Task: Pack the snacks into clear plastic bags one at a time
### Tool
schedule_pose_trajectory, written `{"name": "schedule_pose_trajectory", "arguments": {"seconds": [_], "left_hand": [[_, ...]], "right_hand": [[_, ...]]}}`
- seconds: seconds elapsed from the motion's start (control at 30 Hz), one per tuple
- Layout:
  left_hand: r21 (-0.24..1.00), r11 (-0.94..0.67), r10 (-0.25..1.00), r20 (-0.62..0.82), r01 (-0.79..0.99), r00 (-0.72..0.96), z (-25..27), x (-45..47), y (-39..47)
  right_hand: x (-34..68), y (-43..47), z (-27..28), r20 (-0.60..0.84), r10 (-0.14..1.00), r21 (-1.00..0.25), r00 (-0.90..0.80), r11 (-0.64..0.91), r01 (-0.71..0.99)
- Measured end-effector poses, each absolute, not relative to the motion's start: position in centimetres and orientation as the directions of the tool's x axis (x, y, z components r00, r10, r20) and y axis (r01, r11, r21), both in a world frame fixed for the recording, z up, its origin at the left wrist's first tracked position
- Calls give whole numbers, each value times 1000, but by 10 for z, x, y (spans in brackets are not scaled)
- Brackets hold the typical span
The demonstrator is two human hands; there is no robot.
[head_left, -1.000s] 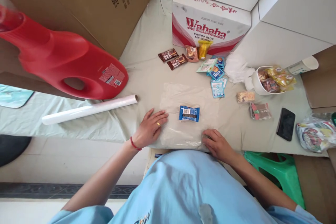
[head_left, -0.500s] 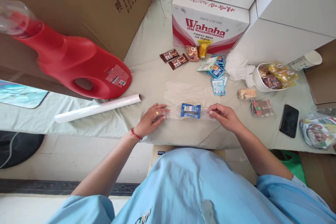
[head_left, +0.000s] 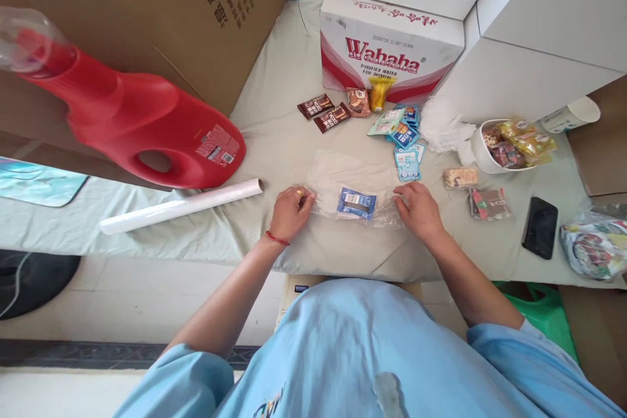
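A sheet of clear plastic wrap (head_left: 333, 166) lies on the cloth-covered table in front of me. On it rests a small blue snack packet (head_left: 356, 202), slightly tilted, with a layer of film seemingly over it. My left hand (head_left: 292, 214) is closed at the film's left edge, thumb and fingers pinched together. At the right edge, my right hand (head_left: 420, 210) has its thumb and index finger close together on the film. Light-blue packets (head_left: 407, 164) lie just beyond my right hand. A white roll of film (head_left: 183, 206) lies to the left.
A big red jug (head_left: 161, 124) stands at the left by a cardboard carton (head_left: 196, 19). Brown snack packets (head_left: 323, 111) lie before a Wahaha box (head_left: 392, 46). Rightward are a white bowl of snacks (head_left: 482, 160), a wrapped bar (head_left: 460, 177) and a phone (head_left: 539, 227).
My left hand has gone from lying spread to pinching the film's edge. My right hand has shifted slightly. The film around the packet looks looser and wider, and the packet has turned a little.
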State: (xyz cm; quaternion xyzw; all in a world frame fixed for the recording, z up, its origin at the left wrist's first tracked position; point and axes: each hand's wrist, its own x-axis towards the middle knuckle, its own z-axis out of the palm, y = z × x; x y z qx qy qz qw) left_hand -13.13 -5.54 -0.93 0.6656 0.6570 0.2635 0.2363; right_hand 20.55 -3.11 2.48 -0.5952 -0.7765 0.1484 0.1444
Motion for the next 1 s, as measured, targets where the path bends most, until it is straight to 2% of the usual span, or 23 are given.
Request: {"name": "schedule_pose_trajectory", "arguments": {"seconds": [0.07,0.13,0.2,0.33,0.43,0.53,0.57,0.63,0.7,0.77,0.9,1.0], "left_hand": [[660,-11,999,44,751,-24,-10,-130,-57],[663,6,999,36,749,-40,-10,-129,-58],[664,27,998,22,747,-55,-10,-128,-58],[671,66,994,23,739,-110,-10,-128,-58],[659,83,941,195,747,-276,-6,-133,-64],[607,78,803,432,791,-411,9,-133,-82],[577,52,781,485,815,-393,15,-129,-89],[491,-73,822,522,868,-226,27,-113,-102],[417,-274,895,440,867,71,34,-91,-107],[395,-376,913,312,838,263,35,-67,-104],[387,-376,927,153,842,343,23,-42,-89],[382,-347,938,117,856,328,16,-42,-85]], "right_hand": [[191,-27,37,124,950,-442,-287,312,841],[173,-18,43,117,928,-489,-354,364,793],[157,-8,41,25,909,-532,-416,365,764],[135,5,26,-169,854,-664,-491,270,697],[129,5,19,-172,859,-708,-482,233,667],[127,2,17,-156,870,-708,-467,232,667],[127,1,17,-148,872,-708,-467,237,665],[127,1,15,-128,872,-714,-472,249,654],[128,0,13,-118,871,-728,-477,251,638],[131,1,11,-130,869,-749,-478,230,621],[138,10,9,-208,849,-750,-485,180,636],[145,27,10,-91,900,-602,-427,292,743]]}}
